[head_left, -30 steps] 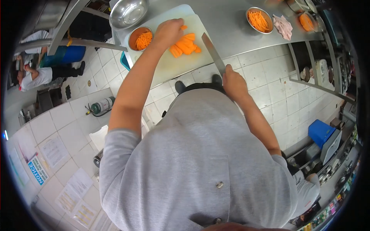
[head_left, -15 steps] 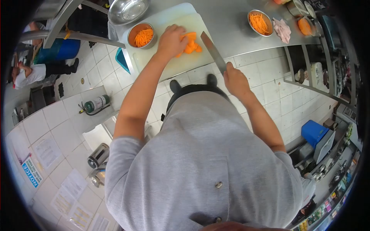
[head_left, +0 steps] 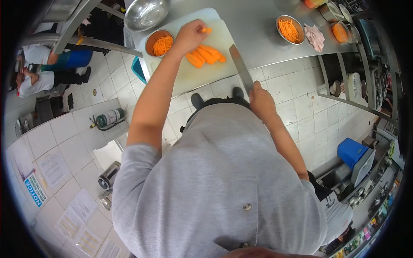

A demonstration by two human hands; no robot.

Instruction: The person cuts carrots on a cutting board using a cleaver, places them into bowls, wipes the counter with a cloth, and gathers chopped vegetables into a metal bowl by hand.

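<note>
My left hand (head_left: 190,36) is over the cutting board (head_left: 185,79), its fingers pinched on a small orange carrot piece (head_left: 206,30). Just below it, several orange carrot slices (head_left: 208,54) lie overlapping on the board. My right hand (head_left: 262,102) grips the handle of a long knife (head_left: 241,69), whose blade points up and left across the board's right edge. Left of my left hand, a metal bowl (head_left: 149,44) holds thin carrot strips (head_left: 162,45).
A shiny metal bowl (head_left: 146,13) stands at the board's upper left. Farther right on the steel counter (head_left: 262,43) are another bowl of carrot strips (head_left: 289,29) and a pink cloth (head_left: 314,37). Other people (head_left: 36,81) stand far left and at lower right.
My left hand has lifted off the slices and moved slightly up, now with a small piece in its fingers. More of the slices show. The knife has shifted slightly right and down with my right hand.
</note>
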